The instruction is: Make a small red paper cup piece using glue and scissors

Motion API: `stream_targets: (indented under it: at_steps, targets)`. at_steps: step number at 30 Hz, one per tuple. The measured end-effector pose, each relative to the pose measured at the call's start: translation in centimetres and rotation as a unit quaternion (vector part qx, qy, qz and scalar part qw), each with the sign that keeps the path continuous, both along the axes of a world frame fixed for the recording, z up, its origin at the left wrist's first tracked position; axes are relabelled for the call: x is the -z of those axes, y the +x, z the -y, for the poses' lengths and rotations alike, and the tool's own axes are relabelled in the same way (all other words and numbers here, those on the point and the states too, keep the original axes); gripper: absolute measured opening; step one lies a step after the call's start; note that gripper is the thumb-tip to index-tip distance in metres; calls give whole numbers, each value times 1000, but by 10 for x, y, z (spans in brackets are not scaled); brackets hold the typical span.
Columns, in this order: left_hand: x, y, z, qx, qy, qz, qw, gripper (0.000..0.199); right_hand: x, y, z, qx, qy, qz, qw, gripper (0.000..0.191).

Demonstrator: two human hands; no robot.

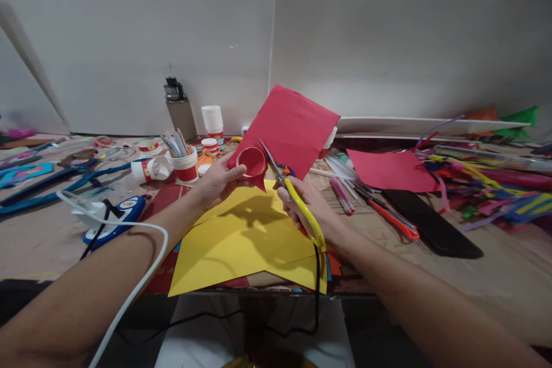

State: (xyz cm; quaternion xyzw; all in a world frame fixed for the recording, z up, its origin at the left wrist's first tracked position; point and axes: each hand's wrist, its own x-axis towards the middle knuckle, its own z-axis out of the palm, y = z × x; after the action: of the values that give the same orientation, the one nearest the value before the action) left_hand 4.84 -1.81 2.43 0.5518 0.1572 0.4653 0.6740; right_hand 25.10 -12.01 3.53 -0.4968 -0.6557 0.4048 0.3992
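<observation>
Left hand (218,182) was pinched shut on ring (240,154) and red sheet (293,126), over yellow paper (224,247), likely to steady both, while right hand (317,207) was curled round scissors (301,201), blades beside ring, probably angled for edge access.

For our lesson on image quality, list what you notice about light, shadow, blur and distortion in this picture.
Head view: soft shadows of the hands fall on the yellow paper; uneven light, dim overhead; wide-angle stretching of the forearms near the edges; coloured strips at right look smeared.
</observation>
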Motion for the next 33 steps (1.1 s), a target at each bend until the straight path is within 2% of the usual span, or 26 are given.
stream_targets:
  at_steps: [11,16,21,29,33]
  targets:
    - [0,-2,-1,3,-6,3,1000,51,7,-1,-2,17,-16,-37,999,34]
    - [-5,3,3,-7,-68,24,997,50,4,-4,-2,18,-67,-74,995,37]
    - [-8,14,12,-41,-121,96,987,37,4,-5,-5,25,-88,-95,991,41]
    - [-4,20,20,-43,-125,104,986,37,6,-4,-7,36,-1,-2,999,36]
    - [-5,19,14,-69,-151,122,978,37,6,-5,-5,33,4,0,999,35]
